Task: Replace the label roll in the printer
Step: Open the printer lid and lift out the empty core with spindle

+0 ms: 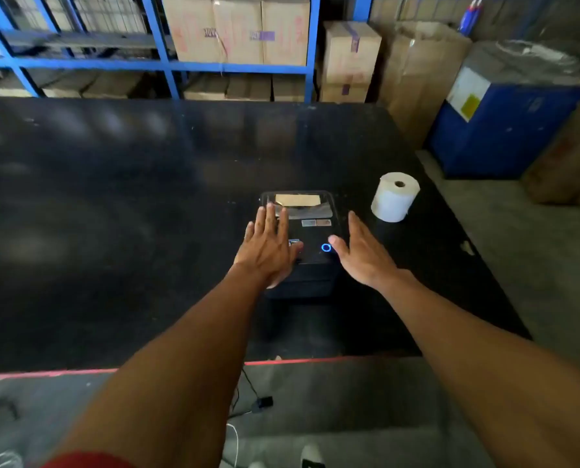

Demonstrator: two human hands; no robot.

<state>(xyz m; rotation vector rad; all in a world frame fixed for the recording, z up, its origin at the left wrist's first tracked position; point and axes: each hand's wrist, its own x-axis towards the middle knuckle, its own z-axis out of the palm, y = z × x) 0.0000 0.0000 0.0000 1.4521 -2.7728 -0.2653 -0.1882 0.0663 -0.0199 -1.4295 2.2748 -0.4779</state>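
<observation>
A black label printer [310, 231] sits on the black table [113, 231], lid down, with a clear window on top and a blue ring light near its front. My left hand [268, 248] lies flat over the printer's left side, fingers straight and spread. At the printer's right edge my right hand [359, 251] is held with straight fingers, thumb near the blue ring. A white label roll [395, 201] stands on end on the table, to the right of the printer and apart from both hands.
Blue metal shelving [160, 62] with cardboard boxes [238, 28] stands behind the table. More boxes and a blue crate [498, 130] stand at the right. The table's near edge has a red strip [298, 361]. A cable and adapter [261, 403] lie on the floor below.
</observation>
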